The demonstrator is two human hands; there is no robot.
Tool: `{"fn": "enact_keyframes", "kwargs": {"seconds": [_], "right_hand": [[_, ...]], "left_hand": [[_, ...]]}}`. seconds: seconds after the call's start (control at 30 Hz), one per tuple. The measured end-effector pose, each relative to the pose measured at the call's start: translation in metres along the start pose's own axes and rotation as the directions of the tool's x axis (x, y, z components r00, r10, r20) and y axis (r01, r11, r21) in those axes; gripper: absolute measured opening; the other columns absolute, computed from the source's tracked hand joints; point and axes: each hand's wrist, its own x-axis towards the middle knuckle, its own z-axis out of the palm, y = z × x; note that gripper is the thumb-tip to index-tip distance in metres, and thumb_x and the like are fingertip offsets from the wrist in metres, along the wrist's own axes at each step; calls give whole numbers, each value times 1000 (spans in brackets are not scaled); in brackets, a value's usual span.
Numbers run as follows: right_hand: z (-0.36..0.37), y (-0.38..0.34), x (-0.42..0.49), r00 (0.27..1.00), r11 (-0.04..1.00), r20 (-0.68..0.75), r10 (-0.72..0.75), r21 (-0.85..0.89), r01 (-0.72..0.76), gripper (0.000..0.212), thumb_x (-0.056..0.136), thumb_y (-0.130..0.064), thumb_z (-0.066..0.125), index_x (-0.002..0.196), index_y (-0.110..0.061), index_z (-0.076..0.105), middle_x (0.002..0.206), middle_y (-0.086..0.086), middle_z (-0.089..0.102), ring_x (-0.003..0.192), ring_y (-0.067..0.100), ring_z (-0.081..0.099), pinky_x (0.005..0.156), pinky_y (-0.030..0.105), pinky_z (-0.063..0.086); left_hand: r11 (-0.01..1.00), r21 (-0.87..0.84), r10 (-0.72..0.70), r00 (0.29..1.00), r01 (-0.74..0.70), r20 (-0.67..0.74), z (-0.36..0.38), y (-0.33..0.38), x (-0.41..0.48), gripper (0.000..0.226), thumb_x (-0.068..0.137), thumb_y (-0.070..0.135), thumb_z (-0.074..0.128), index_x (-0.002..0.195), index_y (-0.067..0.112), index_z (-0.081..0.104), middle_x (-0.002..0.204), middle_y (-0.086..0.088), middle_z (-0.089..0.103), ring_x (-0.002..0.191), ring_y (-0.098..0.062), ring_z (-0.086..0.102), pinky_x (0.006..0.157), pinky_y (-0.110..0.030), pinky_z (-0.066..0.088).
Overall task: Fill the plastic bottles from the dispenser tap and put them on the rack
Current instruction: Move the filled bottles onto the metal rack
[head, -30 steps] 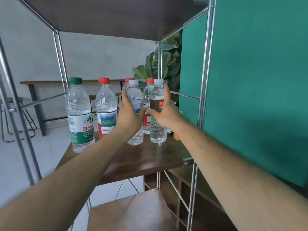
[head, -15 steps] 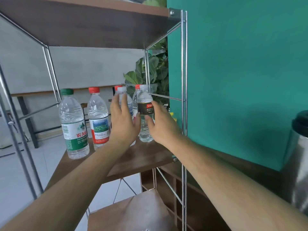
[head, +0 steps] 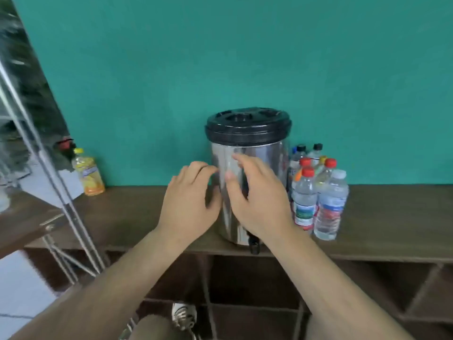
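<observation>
A steel dispenser (head: pixel 264 153) with a black lid stands on a brown counter (head: pixel 392 217) against the green wall. Its small black tap (head: pixel 254 244) pokes out low at the counter's front edge. Several plastic bottles (head: pixel 318 200) with red, white and dark caps cluster right of it. My left hand (head: pixel 188 202) and my right hand (head: pixel 257 195) hover in front of the dispenser, fingers loosely curled, holding nothing. The metal rack (head: pixel 56 182) with its wooden shelf shows at the left edge, blurred.
A yellow-capped bottle with orange liquid (head: pixel 88 173) stands on the counter's left end. Below the counter are open wooden cubbies (head: pixel 245 278). My shoe (head: pixel 183 315) is at the bottom.
My view swung right from the rack to the dispenser. Both hands let go of the bottles on the rack shelf and now hang empty before the dispenser.
</observation>
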Motion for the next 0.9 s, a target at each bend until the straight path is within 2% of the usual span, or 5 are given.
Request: {"fn": "enact_keyframes", "kwargs": {"seconds": [0.17,0.47,0.6,0.7,0.9], "right_hand": [[-63,93,-36,978,960,-111,175,-202,-195,48,105,-47,48,145,-22,55,139,0,61,126,21,57,97,37,50],[-66,209,-47,907,799,-177,383,-429,-421,65,95,-42,66,154,-27,43,144,17,46,128,37,50,96,50,52],[-52,244,-47,873,849,-142,466,-204,-487,97,95,-42,72,166,-32,7,163,12,32,144,32,44,105,48,52],[-43,263,-53,795,803,-110,597,88,-590,108,91,-35,80,166,-28,3,161,5,41,133,25,57,96,39,56],[-28,271,-71,814,811,-56,579,144,-567,83,90,-33,81,152,-19,29,132,3,61,104,20,71,85,48,60]], "left_hand": [[978,-176,143,977,-114,159,91,72,18,49,89,26,73,135,14,63,132,-4,60,119,-25,60,102,-41,50],[943,-333,75,950,32,304,209,135,53,84,92,28,70,162,27,24,151,-8,35,135,-27,49,105,-38,52],[903,-413,29,942,119,335,248,149,62,112,91,29,75,164,37,-10,149,-15,38,131,-33,52,106,-43,49],[794,-517,-143,925,320,353,274,154,59,120,90,27,77,163,27,-18,146,-12,41,124,-27,57,99,-37,50],[744,-546,-231,915,386,331,301,155,42,89,88,24,79,155,10,22,140,-11,44,122,-29,57,96,-43,53]]}}
